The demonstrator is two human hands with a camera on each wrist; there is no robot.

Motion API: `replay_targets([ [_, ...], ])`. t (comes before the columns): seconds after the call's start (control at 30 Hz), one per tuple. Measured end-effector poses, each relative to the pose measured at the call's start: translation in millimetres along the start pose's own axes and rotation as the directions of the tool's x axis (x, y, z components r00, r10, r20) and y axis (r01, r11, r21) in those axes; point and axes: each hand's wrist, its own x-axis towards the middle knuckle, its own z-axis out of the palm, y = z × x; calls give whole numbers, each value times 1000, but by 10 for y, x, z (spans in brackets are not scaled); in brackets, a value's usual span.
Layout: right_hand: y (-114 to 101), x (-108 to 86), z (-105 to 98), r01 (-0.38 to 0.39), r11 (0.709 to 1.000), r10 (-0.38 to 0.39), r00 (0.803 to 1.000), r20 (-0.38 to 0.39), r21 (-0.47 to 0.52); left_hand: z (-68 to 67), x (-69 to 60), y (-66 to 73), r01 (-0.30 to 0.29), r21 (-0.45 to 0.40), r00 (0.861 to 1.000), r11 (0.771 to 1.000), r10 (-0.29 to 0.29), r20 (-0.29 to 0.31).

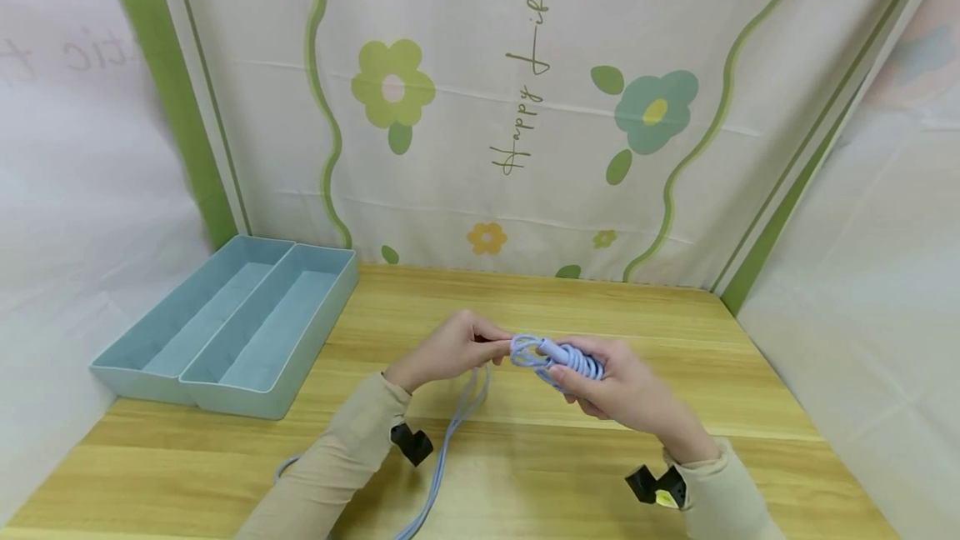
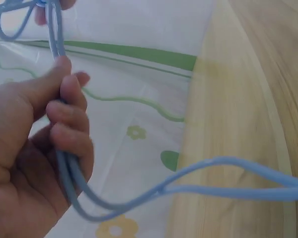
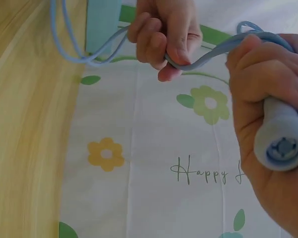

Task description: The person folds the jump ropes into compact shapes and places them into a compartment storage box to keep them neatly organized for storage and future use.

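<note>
A light blue skipping rope is stretched between the two hands. In the head view my right hand (image 1: 633, 386) grips its wound bundle (image 1: 587, 363), from which a handle (image 1: 553, 350) sticks out. The right wrist view shows the round hollow end of a handle (image 3: 282, 144) below the curled fingers. My left hand (image 1: 448, 347) pinches two strands of the cord just left of the bundle. In the left wrist view these strands (image 2: 72, 178) run through the curled fingers. From there the doubled cord (image 1: 442, 461) hangs down to the front edge of the view.
Two pale blue open trays (image 1: 273, 327) stand side by side at the left of the wooden table (image 1: 540, 473). A printed flowered curtain (image 1: 465, 190) closes off the back, and white cloth (image 1: 862, 273) hangs at both sides. Dark cameras sit at both wrists.
</note>
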Motion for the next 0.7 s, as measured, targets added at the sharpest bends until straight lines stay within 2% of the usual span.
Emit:
replay_targets([
  [0.13,50,32,57,-1,992,9,998,62,-130,16,1,12,29,62,999,998,-27,-19],
  [0.23,61,50,91,-9,973,29,996,83,-231,35,-4,34,30,103,999,994,-28,-17],
  [0.33,56,56,110,-44,958,77,991,108,-282,55,-10,67,19,144,1000,989,-18,-9],
  [0.47,60,56,125,-73,955,123,980,157,-288,89,-11,123,-29,198,1000,980,26,16],
  [0.7,95,58,157,-132,955,188,961,201,-266,130,-9,229,-160,311,987,937,148,63],
])
